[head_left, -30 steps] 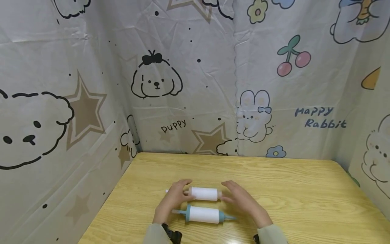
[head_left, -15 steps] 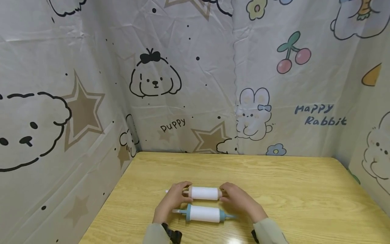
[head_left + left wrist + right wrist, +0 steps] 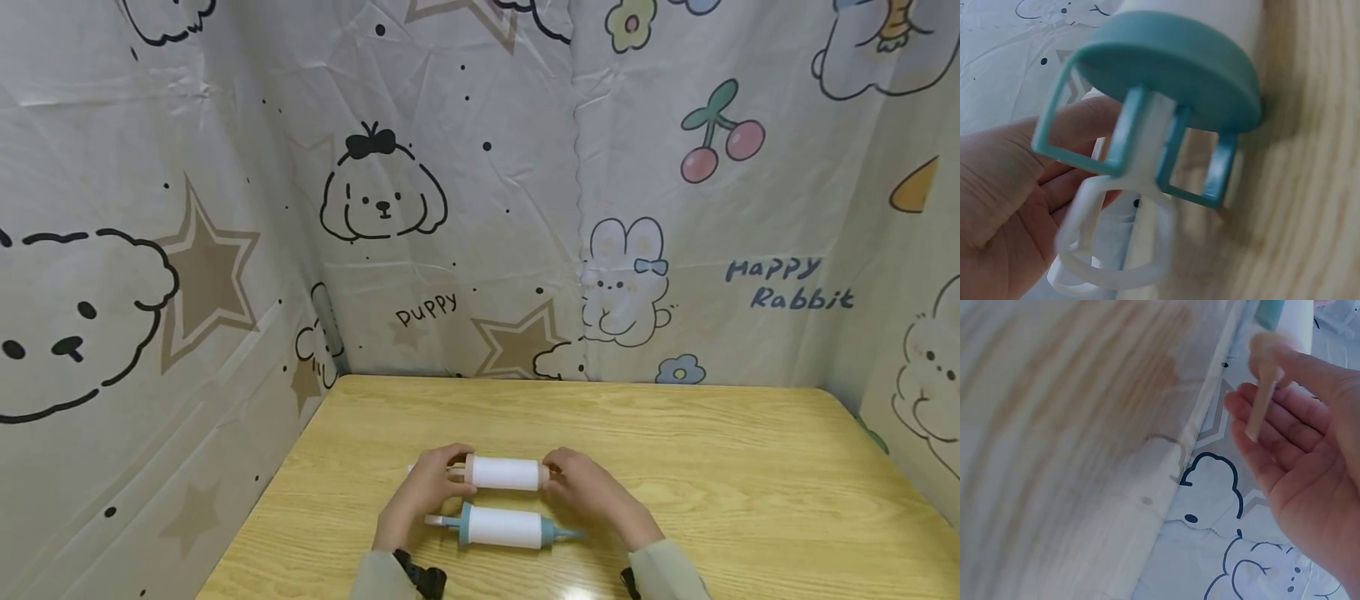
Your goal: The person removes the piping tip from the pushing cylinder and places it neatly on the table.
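Observation:
A toy syringe with a white barrel and pale pink-beige ends [image 3: 506, 473] lies crosswise between both hands. My left hand [image 3: 423, 490] grips its plunger end, thumb on the near side and fingers on the far side. With thumb and fingers my right hand [image 3: 588, 487] holds the opposite, nozzle end; the narrow beige nozzle [image 3: 1263, 403] points into the palm in the right wrist view. Nearer the person, a second toy syringe with teal ends [image 3: 504, 527] lies parallel on the table. Its teal flange [image 3: 1172, 69] and white ring handle [image 3: 1163, 228] partly cover the left hand.
The wood-grain table [image 3: 675, 450] extends behind and right of the syringes. A cartoon-printed cloth [image 3: 517, 200] hangs at the back and both sides. Black straps [image 3: 423, 577] sit at the wrists, beside light sleeves [image 3: 382, 577].
My right hand has moved in leftward and taken hold of the beige nozzle end. The pink-beige syringe has shifted slightly upward in the head view. The teal syringe has stayed put.

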A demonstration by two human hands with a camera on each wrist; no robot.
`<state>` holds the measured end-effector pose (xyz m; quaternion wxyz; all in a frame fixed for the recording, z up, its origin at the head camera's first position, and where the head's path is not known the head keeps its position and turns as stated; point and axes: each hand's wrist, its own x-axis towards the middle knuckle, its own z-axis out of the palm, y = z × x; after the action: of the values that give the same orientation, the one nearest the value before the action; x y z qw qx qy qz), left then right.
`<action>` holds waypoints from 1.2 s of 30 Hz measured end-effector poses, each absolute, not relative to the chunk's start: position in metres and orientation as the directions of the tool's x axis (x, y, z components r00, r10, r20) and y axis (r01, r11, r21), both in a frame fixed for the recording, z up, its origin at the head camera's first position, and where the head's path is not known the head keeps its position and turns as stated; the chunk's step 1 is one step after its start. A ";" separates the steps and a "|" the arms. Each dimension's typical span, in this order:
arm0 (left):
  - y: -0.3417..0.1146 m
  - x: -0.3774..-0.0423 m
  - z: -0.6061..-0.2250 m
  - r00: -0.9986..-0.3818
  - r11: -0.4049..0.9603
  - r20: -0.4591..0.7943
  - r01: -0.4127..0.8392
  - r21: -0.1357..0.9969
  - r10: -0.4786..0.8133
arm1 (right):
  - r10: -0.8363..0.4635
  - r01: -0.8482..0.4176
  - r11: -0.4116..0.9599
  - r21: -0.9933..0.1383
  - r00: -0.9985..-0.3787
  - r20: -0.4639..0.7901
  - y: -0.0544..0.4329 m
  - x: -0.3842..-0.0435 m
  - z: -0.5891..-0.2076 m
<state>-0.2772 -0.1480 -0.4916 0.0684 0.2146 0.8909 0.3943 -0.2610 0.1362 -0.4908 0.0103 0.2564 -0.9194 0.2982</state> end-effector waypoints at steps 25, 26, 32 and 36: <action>-0.135 -0.271 -0.460 -0.852 0.596 0.208 0.491 0.636 0.480 | -0.395 -0.520 0.671 -0.528 -0.854 0.338 0.158 -0.247 -0.476; -0.133 -0.271 -0.460 -0.852 0.599 0.208 0.492 0.632 0.480 | -0.390 -0.514 0.675 -0.529 -0.857 0.336 0.159 -0.246 -0.476; -0.121 -0.271 -0.458 -0.849 0.601 0.210 0.497 0.626 0.484 | -0.352 -0.488 0.697 -0.524 -0.871 0.343 0.168 -0.242 -0.475; -0.112 -0.272 -0.457 -0.840 0.591 0.219 0.512 0.623 0.497 | -0.316 -0.462 0.717 -0.522 -0.883 0.348 0.176 -0.238 -0.476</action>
<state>-0.2717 -0.1116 -0.4572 -0.0106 0.2830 0.8918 0.3528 -0.2376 0.1762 -0.4761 0.1175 0.2115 -0.9191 0.3111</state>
